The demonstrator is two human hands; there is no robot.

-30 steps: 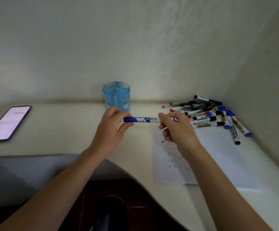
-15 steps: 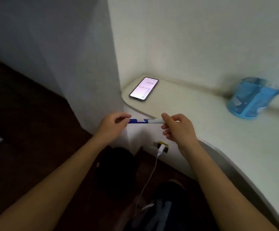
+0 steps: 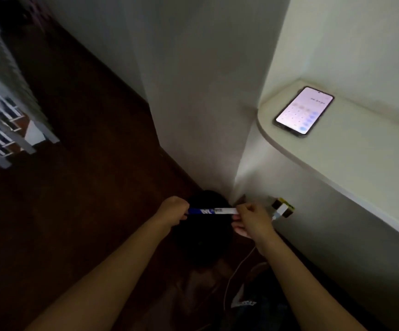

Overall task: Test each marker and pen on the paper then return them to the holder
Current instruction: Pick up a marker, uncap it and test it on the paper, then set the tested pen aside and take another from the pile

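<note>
One marker (image 3: 211, 211) is held level between both hands, beyond the rounded left end of the tabletop (image 3: 360, 158) and lower than it, over the dark floor. Its blue end is gripped by the left hand (image 3: 173, 210) and its white end is pinched by the right hand (image 3: 252, 219). The step is judged to be uncapping or recapping; which one cannot be told. Paper and holder are out of view, so the marker must next be carried back over the tabletop.

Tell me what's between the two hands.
In the head view, a blue-and-white marker spans the gap: the left hand grips its blue end, the right hand pinches its white end.
</note>
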